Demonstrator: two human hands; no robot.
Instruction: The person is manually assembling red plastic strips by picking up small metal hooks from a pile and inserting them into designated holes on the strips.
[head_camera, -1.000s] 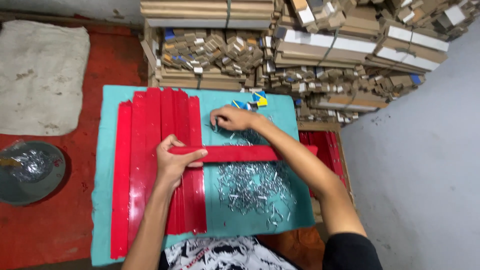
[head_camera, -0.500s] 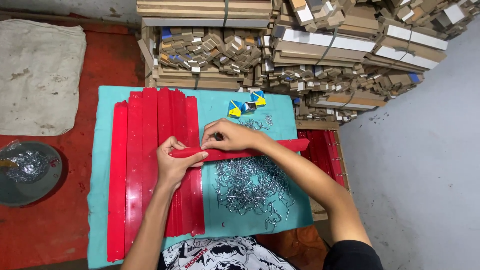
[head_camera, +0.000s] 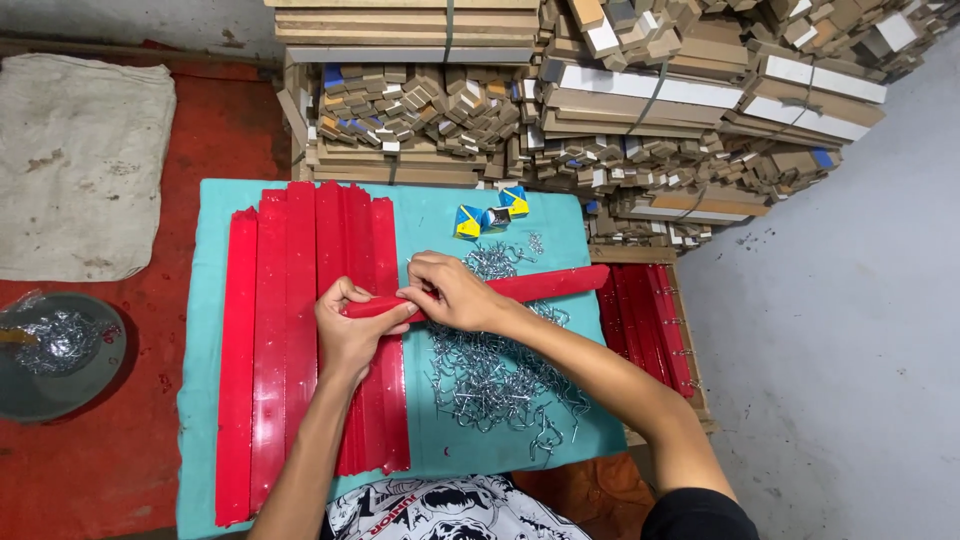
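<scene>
While you work over the teal mat (head_camera: 200, 440), the biggest thing in view is the wall of bundled wood strips (head_camera: 600, 110) behind it, with a grey sack (head_camera: 80, 160) on the red floor to your left. On the mat, a row of red strips (head_camera: 290, 330) lies side by side; more red strips sit in a crate (head_camera: 650, 320) off the right edge. One red strip (head_camera: 540, 288) lies crosswise, its near end in both your hands, over the hook pile. Your left hand (head_camera: 350, 335) has its fingers curled round that end. Your right hand (head_camera: 455, 295) has its fingertips pressed together on the strip; I can't tell whether a hook is pinched there. By my read, you're partway: small metal dots show on the laid strips, and the pile of metal hooks (head_camera: 500, 385) is large. Smaller bits: a dish of hooks (head_camera: 55, 350) at far left and little blue-yellow boxes (head_camera: 490, 215) at the mat's top.
</scene>
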